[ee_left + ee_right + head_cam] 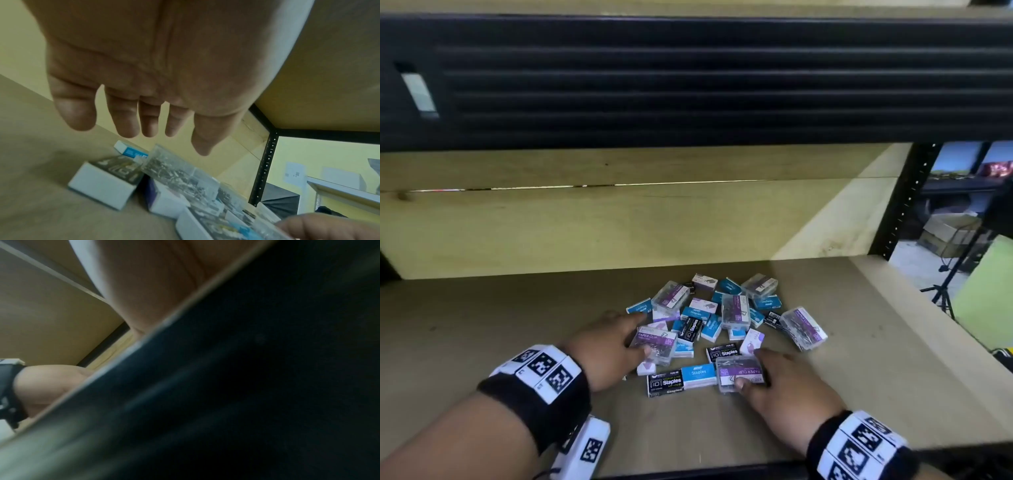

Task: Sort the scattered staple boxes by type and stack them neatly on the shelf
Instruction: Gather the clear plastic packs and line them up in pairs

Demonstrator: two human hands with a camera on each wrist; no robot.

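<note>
- The left hand (606, 346) reaches over the near left side of the pile; its fingers are spread and nearly straight, and the thumb touches the near edge of a clear paper-clip case with a purple label (653, 343). In the left wrist view the fingers (125, 120) hang loose above the boxes and close around nothing.
- The right hand (784, 383) lies on a second clear paper-clip case (741, 371) at the near right of the pile. The thumb presses its near edge and the fingers go along its right side, so it seems to grasp the case.
- The right wrist view is mostly dark and blurred, and I cannot tell the fingers from it.
- The staple boxes (717, 315) lie scattered in one heap in the middle of the wooden shelf (482, 325), mixed together: blue ones, black ones, some white and purple ones, and several clear cases.
- A black staples box (666, 383) and a blue staples box (698, 375) lie side by side, touching, at the near edge of the heap, between the two hands.
- Both wrists wear a black band with white marker squares (541, 371).
</note>
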